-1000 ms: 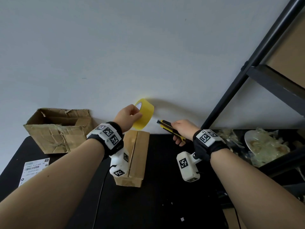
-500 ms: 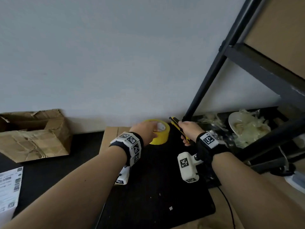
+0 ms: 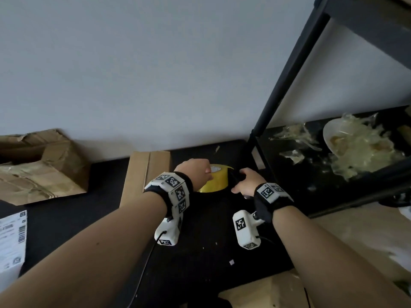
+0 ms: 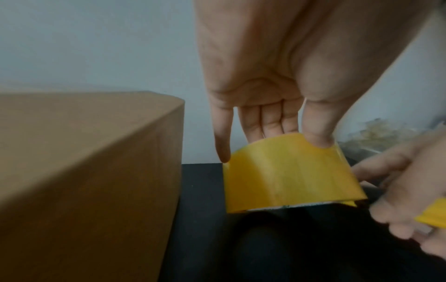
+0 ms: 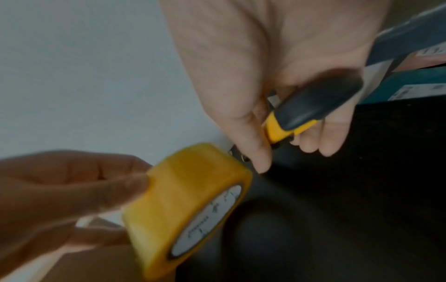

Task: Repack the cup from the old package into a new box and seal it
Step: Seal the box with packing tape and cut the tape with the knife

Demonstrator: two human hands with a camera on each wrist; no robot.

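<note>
Fingers (image 4: 316,133): L hand (image 3: 195,172) pinches tape roll (image 4: 289,171), R hand (image 3: 245,181) grips knife (image 5: 311,112).

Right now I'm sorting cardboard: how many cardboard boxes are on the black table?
2: the torn old box far left, the new box beside the left hand. Others may be hidden.

I am seeing a yellow tape roll (image 3: 215,181) with a white printed core label (image 5: 209,221), a utility knife (image 5: 311,112) in yellow and black, a plain brown new box (image 3: 146,174), a creased brown old package (image 3: 42,167), a black table (image 3: 211,252), black wristbands (image 3: 270,204) bearing black-and-white square markers, and a white barcoded shipping label (image 3: 12,238).
</note>
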